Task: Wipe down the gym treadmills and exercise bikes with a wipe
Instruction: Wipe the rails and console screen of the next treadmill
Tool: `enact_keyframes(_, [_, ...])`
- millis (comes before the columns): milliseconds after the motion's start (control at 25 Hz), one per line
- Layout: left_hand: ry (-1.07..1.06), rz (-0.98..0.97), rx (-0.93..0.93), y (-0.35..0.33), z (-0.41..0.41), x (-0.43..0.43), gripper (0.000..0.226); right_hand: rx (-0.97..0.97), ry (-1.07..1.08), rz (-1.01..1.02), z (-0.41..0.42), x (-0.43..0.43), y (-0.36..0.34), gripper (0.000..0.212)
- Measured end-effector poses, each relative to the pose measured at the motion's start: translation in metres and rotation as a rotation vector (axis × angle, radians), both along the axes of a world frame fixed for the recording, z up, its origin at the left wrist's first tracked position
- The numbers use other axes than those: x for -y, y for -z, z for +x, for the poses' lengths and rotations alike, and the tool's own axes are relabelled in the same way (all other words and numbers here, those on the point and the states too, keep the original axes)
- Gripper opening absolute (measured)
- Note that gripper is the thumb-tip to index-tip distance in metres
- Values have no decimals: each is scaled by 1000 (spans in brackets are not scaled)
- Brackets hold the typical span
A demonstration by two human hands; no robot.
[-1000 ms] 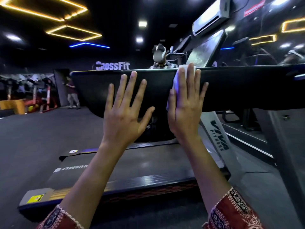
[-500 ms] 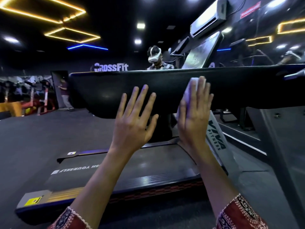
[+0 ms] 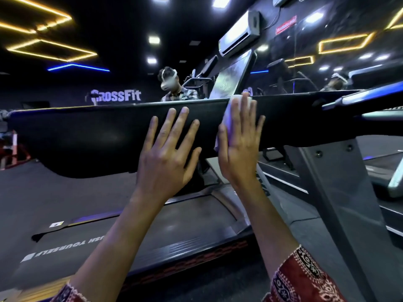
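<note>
A wide black treadmill console panel [image 3: 87,136] spans the view at chest height. My left hand [image 3: 168,153] lies flat on it with fingers spread and straight. Just to the right, my right hand [image 3: 238,144] presses a white wipe [image 3: 226,120] flat against the panel, the fingertips reaching its top edge. The wipe shows at the left of the palm and above the fingertips; the rest is hidden under the hand. Below lies the treadmill's belt [image 3: 174,227] with its front end cap [image 3: 185,260].
A grey upright post [image 3: 340,192] of the treadmill rises at the right, with another treadmill [image 3: 381,162] beyond it. A person wearing a headset [image 3: 172,86] stands behind the console. A tilted screen [image 3: 231,77] stands past the panel. Dark gym floor [image 3: 43,192] lies left.
My right hand slid the wipe down the panel, then back up to its top edge. My left hand stayed flat on the panel. The camera moved closer.
</note>
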State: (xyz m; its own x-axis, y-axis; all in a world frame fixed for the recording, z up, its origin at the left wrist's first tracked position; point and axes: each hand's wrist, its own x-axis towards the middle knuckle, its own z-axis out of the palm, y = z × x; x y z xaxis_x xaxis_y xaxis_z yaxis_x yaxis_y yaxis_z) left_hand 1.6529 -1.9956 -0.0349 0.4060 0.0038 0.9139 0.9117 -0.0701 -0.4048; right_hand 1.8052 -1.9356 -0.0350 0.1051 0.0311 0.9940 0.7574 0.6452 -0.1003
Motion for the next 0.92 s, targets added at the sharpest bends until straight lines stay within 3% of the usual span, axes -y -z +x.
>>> enact_keyframes(80, [21,7,11,-12,7,-3,46,86,47,47,8,-7,-9,51])
enact_keyframes(200, [53,26,25,-25,17,-9,46,21,20,7,21,-9,-16,53])
enact_keyframes(320, [54,27,-20,-13,23,-14,44,101,51,28,28,-14,5,53])
enact_keyframes(440, [62,34,-27,6,25,-17,43,-24,-5,-15,31,-13,23,54])
enact_keyframes(520, [63,44,-36,17,25,-20,42,72,33,33,33,-18,38,50])
enact_keyframes(680, [59,60,-45,30,26,-24,39,-216,-50,-36,30,-19,38,50])
enact_keyframes(800, [84,67,-40,29,30,-26,37,-23,-17,28,29,-20,36,49])
enact_keyframes(920, [101,67,-42,28,32,-26,37,-175,-81,-41,32,-18,28,53])
